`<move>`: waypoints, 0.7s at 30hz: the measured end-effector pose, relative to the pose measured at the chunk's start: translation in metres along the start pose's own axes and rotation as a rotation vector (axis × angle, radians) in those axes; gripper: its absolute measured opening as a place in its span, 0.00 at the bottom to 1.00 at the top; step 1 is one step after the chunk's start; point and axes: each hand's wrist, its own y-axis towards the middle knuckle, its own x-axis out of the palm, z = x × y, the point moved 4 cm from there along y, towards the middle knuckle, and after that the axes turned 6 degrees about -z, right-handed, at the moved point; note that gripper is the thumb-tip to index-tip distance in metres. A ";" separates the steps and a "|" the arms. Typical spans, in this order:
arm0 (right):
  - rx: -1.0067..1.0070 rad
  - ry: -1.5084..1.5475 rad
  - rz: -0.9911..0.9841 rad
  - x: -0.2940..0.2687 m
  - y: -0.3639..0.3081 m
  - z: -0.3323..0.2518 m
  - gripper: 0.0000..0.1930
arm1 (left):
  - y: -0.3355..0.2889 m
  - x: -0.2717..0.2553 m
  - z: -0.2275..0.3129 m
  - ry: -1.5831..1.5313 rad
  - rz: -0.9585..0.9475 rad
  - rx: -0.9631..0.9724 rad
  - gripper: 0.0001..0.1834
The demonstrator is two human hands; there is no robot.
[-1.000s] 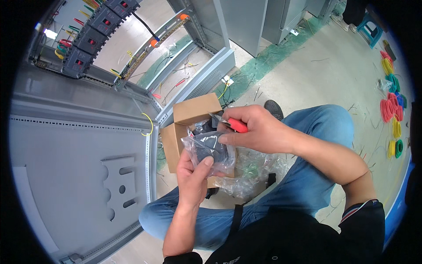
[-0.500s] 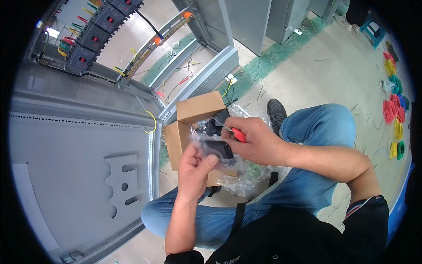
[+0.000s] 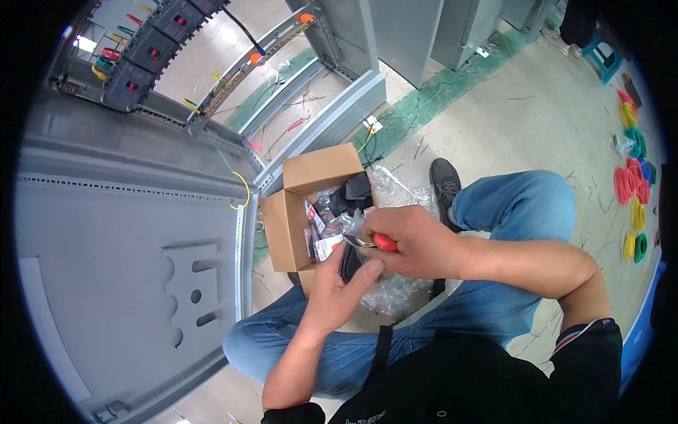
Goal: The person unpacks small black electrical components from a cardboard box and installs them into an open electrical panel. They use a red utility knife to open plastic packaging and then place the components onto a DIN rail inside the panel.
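Above my lap, my left hand (image 3: 335,297) is closed on a black flat part (image 3: 349,263), with the thumb along its near side. Earlier, clear film showed around this part. My right hand (image 3: 418,244) grips a red-handled tool (image 3: 385,242); its metal end meets the top of the black part, and its exact kind is mostly hidden by the fingers. Just beyond both hands stands an open cardboard box (image 3: 284,230), holding black parts (image 3: 353,189) and small clear packets (image 3: 313,218). Crumpled clear plastic (image 3: 392,295) lies beside the box, under my right hand.
A grey cabinet panel (image 3: 120,261) fills the left side. Black circuit breakers (image 3: 152,53) sit in the frame at upper left. Coils of coloured wire (image 3: 628,180) line the floor at far right, near a blue stool (image 3: 602,60). Wire scraps litter the floor.
My left hand has moved right and the black part is now tilted more upright. My right hand has come lower, bringing the tool's metal end to the part. More of the box's contents shows.
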 end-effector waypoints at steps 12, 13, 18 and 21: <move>0.243 -0.225 -0.061 -0.025 -0.007 0.023 0.08 | 0.007 0.012 -0.014 0.807 0.090 0.465 0.17; 0.239 -0.231 -0.064 -0.026 -0.006 0.023 0.07 | 0.008 0.011 -0.017 0.803 0.097 0.490 0.17; 0.252 -0.273 -0.046 -0.032 -0.003 0.031 0.08 | 0.013 0.008 -0.018 0.763 0.107 0.547 0.17; 0.263 -0.212 -0.147 -0.037 0.000 0.033 0.14 | 0.012 0.001 -0.021 0.530 0.078 0.303 0.15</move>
